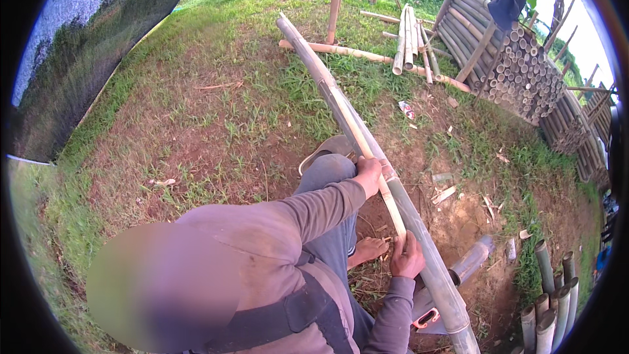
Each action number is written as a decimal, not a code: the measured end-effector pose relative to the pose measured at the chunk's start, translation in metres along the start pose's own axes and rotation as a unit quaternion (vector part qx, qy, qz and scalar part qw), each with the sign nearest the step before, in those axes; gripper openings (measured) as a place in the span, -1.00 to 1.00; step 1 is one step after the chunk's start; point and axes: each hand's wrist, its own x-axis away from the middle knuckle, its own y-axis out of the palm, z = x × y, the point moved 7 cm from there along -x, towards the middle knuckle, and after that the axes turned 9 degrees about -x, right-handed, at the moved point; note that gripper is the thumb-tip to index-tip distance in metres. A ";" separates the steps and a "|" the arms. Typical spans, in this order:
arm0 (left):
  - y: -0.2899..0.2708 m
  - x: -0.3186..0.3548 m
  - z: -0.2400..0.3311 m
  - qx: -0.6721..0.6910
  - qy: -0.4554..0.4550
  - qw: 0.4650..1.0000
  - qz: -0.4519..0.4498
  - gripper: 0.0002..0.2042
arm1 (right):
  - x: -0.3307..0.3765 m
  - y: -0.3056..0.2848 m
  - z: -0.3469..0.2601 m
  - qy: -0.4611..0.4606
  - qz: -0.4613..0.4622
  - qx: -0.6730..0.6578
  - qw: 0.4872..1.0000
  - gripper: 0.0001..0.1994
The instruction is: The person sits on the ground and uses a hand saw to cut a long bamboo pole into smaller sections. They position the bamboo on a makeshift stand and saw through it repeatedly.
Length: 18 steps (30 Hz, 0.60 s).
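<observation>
Grassy dirt yard — left hand (368,176) and right hand (406,257) grip closed on bamboo strip (373,164).

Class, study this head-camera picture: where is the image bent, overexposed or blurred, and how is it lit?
Head view: fisheye bends the long bamboo pole and rounds the frame into black corners; sky at upper right is blown white; light is soft daylight with no hard shadows; a smeared blurred patch sits at lower left; both hands, left hand and right hand, look sharp.
</observation>
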 end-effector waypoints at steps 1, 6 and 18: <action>-0.006 -0.014 -0.004 -0.012 0.003 1.000 0.002 -0.81 | -0.001 0.003 -0.002 0.001 -0.003 -0.002 1.000 -0.55; -0.015 -0.040 -0.015 -0.039 0.002 0.999 0.010 -0.78 | -0.005 0.009 -0.005 0.008 -0.024 0.014 1.000 -0.56; -0.022 -0.059 -0.011 0.002 -0.014 1.000 0.019 -0.78 | -0.014 0.027 -0.007 0.022 -0.041 0.006 0.999 -0.58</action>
